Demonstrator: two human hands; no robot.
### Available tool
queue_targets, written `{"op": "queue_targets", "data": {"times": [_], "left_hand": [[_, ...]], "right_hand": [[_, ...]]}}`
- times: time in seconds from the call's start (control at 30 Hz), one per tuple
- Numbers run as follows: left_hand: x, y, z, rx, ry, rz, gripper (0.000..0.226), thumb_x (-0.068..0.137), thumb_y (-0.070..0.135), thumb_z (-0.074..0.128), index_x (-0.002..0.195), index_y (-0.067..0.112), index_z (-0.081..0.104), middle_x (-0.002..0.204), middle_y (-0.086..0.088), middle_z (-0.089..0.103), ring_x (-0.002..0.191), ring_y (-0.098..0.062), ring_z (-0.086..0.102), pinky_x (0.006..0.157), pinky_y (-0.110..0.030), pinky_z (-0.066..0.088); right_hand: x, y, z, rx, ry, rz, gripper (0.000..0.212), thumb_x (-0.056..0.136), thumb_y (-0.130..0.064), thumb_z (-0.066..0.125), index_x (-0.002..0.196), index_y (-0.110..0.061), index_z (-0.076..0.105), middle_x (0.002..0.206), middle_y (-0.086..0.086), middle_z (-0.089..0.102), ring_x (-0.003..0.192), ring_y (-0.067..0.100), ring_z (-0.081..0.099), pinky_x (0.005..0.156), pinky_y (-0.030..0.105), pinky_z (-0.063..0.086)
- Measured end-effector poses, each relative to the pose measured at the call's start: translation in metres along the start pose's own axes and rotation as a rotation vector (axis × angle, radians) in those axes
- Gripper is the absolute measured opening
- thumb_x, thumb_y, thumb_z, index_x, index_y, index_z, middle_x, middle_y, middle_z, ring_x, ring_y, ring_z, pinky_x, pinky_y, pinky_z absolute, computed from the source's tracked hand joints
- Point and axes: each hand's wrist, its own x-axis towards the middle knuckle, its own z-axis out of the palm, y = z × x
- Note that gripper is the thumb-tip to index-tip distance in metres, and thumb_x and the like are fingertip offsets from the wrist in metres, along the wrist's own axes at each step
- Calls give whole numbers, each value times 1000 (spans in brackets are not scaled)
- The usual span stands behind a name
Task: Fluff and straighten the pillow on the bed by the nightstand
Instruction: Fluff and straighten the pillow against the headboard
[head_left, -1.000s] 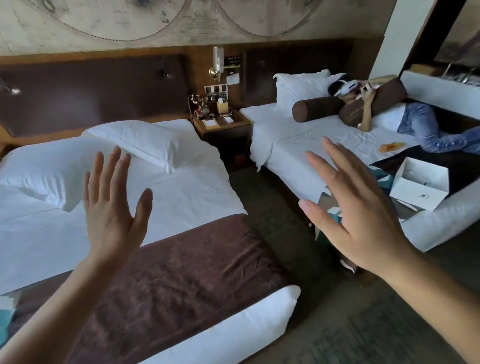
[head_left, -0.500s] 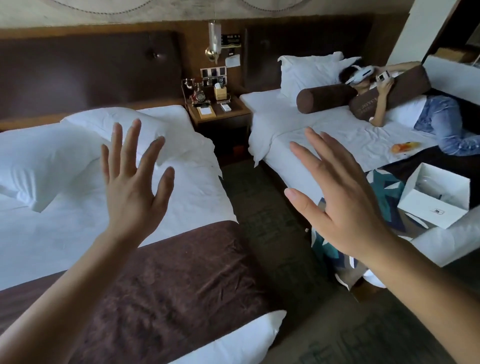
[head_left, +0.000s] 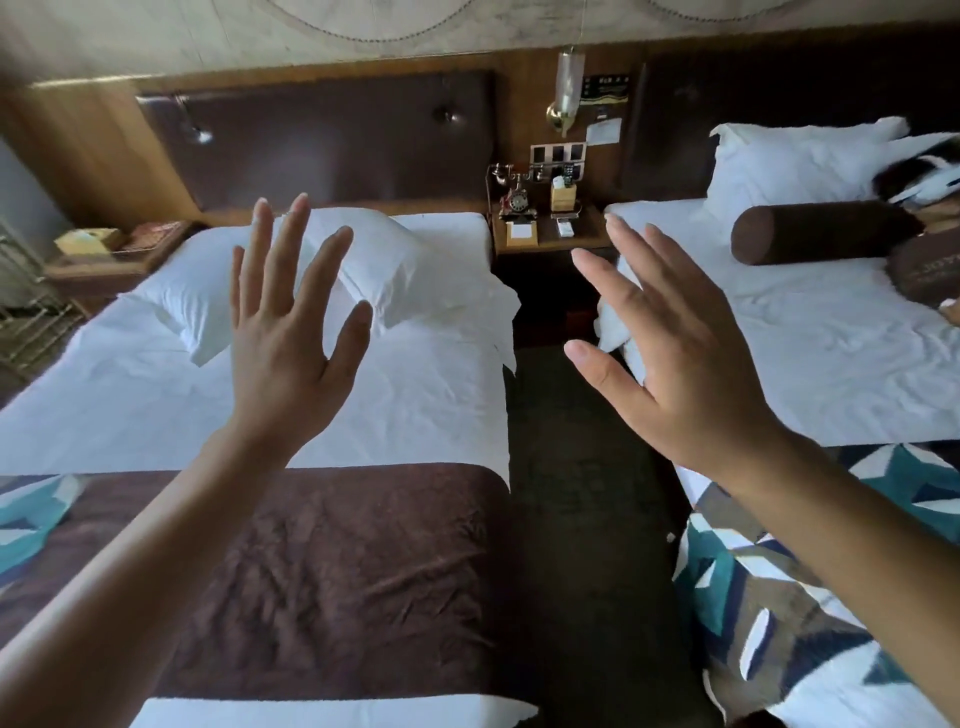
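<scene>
Both the left hand (head_left: 291, 358) and right hand (head_left: 670, 374) hover spread wide, holding nothing, while the rumpled white pillow (head_left: 395, 265) lies askew at the bed's (head_left: 415, 405) head, near the nightstand (head_left: 545, 241).

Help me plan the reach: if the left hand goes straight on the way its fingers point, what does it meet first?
Probably the white pillow on the bed: the left hand is raised, open and pointing toward it, nothing visibly between. Depth is unclear.

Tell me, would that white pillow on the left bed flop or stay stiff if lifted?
The pillow probably flops: it lies slumped and creased. It looks puffy, so likely light for its size. Its loose cotton-like case should give fingers easy grip.
</scene>
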Motion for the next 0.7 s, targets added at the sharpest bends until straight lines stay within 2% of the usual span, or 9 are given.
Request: {"op": "queue_targets", "data": {"times": [0.17,0.3,0.47,0.53,0.63,0.7], "left_hand": [[26,34,22,39,12,-39,52,107,34,49,153,10,50,170,-18,29,160,-43,16,129,-58,16],[42,44,53,71,30,-85,51,109,40,45,153,16,51,172,-12,26,162,-36,15,131,-45,9],[61,32,123,59,11,-116,51,110,45,41,153,17,49,172,-12,26,161,-35,17,129,-25,2],[72,25,156,49,7,-142,52,110,47,40,155,19,46,173,-11,23,162,-34,16,129,-26,4],[98,11,201,37,-3,-176,53,110,47,41,156,21,44,174,-10,21,162,-34,14,128,-43,15],[121,0,227,23,5,-192,53,110,44,44,156,20,44,173,-12,22,162,-35,15,127,-47,20]], "right_hand": [[14,62,-13,-26,-45,56,73,101,-62,42,162,-26,25,173,5,15,160,27,14,124,56,26],[24,103,-11,-45,-107,88,75,99,-65,38,163,-28,22,174,5,10,160,27,11,125,53,24],[53,157,8,-74,-82,63,74,100,-63,40,162,-26,26,173,7,14,159,30,15,124,51,23],[67,178,22,-81,-86,62,74,100,-62,42,162,-26,26,173,7,14,159,29,15,124,51,23],[103,212,45,-81,-137,48,74,100,-61,42,162,-26,26,173,6,13,159,28,14,125,52,25],[133,236,61,-86,-164,46,74,99,-61,41,162,-26,26,173,6,13,159,28,13,124,51,24]]}}
